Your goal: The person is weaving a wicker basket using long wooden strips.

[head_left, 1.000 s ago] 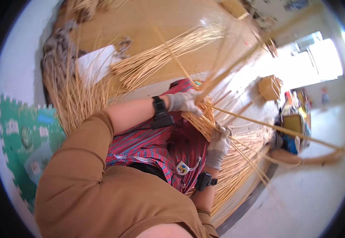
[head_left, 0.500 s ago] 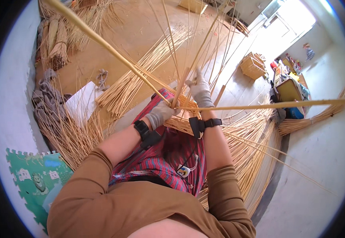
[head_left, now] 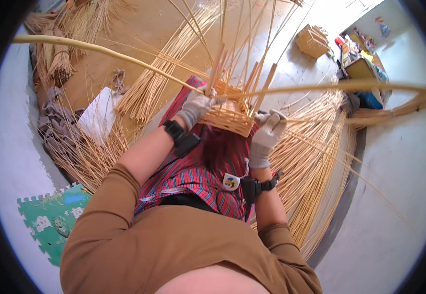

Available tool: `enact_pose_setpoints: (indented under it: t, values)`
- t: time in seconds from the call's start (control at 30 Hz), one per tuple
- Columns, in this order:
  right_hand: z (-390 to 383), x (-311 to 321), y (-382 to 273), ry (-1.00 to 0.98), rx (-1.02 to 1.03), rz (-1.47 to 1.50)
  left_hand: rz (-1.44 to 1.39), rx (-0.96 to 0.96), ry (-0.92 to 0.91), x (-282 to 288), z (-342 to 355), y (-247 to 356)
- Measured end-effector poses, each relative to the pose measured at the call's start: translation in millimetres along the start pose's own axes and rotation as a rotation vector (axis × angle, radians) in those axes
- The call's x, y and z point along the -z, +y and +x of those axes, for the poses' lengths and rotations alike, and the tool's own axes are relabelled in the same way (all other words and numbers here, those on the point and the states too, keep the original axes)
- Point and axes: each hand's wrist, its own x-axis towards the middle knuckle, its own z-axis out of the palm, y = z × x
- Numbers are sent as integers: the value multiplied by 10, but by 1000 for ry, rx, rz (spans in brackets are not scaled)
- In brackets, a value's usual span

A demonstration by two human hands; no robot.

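Observation:
A small woven wicker basket (head_left: 228,122) rests on the red striped cloth (head_left: 193,171) over my lap, its long stakes standing up and fanning outward. My left hand (head_left: 197,109), in a pale glove, is closed round the basket's left corner, where a thick rod (head_left: 100,50) runs out to the left. Beside the right corner, my right hand (head_left: 268,136), also gloved, has its fingers curled round a thin wicker rod (head_left: 311,120) that stretches right. Another thick rod (head_left: 340,86) crosses above that hand from the basket. My fingertips are partly hidden.
Loose wicker rods (head_left: 306,161) spread over the floor at right, and another heap (head_left: 166,73) lies ahead. Tied bundles (head_left: 61,63) and grey cloth (head_left: 61,120) are by the left wall. A wooden box (head_left: 313,41) and a cluttered table (head_left: 365,68) stand far right.
My right hand has come down from above the basket to its right side, its fingers now curled. The basket's front wall shows more. My left hand stays at the left corner.

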Motion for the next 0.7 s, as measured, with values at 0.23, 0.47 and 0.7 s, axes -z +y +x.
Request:
enact_pose_setpoints:
  t: [0.23,0.47,0.7]
  values:
    - [90,272,-77,-88,-160,213,417,-99,255,-270,-145,123]
    - [77,686,-251,148,-306,148,545,-335,217,-468,-629,128]
    - [545,321,-399,-129,-238,-246,676,459,-247,-831,48,454]
